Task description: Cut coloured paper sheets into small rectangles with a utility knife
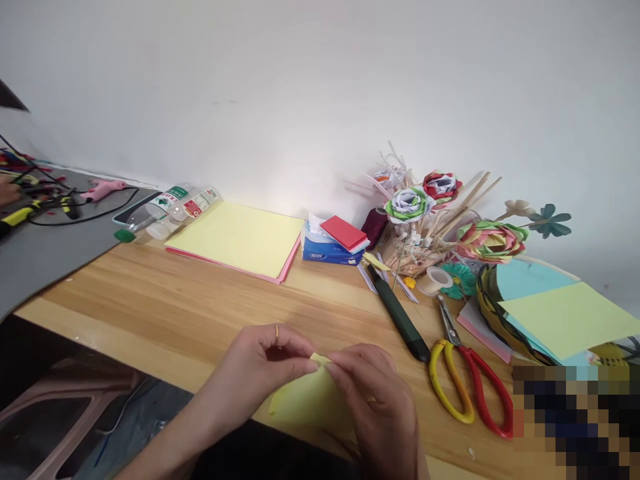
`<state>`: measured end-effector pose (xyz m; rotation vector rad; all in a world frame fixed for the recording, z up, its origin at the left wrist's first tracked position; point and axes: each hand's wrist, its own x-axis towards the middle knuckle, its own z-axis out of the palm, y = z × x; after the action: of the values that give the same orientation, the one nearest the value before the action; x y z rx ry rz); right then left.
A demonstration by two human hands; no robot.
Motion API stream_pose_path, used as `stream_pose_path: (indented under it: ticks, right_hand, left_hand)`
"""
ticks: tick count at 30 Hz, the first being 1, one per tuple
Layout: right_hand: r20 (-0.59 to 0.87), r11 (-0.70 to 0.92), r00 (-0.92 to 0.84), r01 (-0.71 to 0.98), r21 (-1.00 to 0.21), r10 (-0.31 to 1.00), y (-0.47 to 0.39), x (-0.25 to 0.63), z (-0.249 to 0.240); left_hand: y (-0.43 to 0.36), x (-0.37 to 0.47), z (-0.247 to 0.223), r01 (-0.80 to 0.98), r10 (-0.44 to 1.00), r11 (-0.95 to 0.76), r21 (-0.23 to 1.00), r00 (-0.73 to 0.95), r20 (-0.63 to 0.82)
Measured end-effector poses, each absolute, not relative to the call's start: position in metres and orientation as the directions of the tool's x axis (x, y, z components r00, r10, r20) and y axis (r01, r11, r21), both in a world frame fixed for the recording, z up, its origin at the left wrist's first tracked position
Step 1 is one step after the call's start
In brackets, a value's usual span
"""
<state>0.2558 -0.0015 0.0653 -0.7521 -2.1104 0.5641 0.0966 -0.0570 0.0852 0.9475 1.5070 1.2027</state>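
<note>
A sheet of yellow paper (313, 399) is held between both hands near the table's front edge. My left hand (267, 367), with a ring on one finger, pinches its upper edge between thumb and fingers. Close beside it, my right hand (373, 383) pinches the same edge, and the two sets of fingertips nearly meet. The edge looks slightly bent or rolled at the fingertips. My right hand covers the sheet's right side. To the right lie scissors (453, 347) with one yellow and one red handle, and a dark green utility knife (397, 313).
A stack of coloured paper (235, 237) lies at the back, beside plastic bottles (195, 207) and a tissue pack (330, 252). Paper flowers (410, 203) stand at the back right, near a basket (490, 313) holding paper sheets. A pink glue gun (103, 190) and another person's hand (7, 190) are far left.
</note>
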Motion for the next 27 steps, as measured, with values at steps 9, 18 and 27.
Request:
stream_pose_path:
  ticks: [9,18,27]
  right_hand:
    - [0.555,0.711,-0.481,0.239,-0.661,0.678,-0.004,0.256,0.066]
    - [0.586,0.752,-0.508,0.216,-0.623,0.631,-0.004,0.259,0.067]
    - [0.615,0.776,-0.498,0.226,-0.590,0.612,-0.005,0.257,0.072]
  left_hand:
    - [-0.063,0.103,0.092,-0.010,0.954,0.123,0.992,-0.275,-0.121]
    - [-0.066,0.105,0.091,-0.008,0.956,0.060,0.998,-0.289,-0.059]
    - [-0.071,0.106,0.095,0.270,0.941,-0.107,0.957,-0.284,0.185]
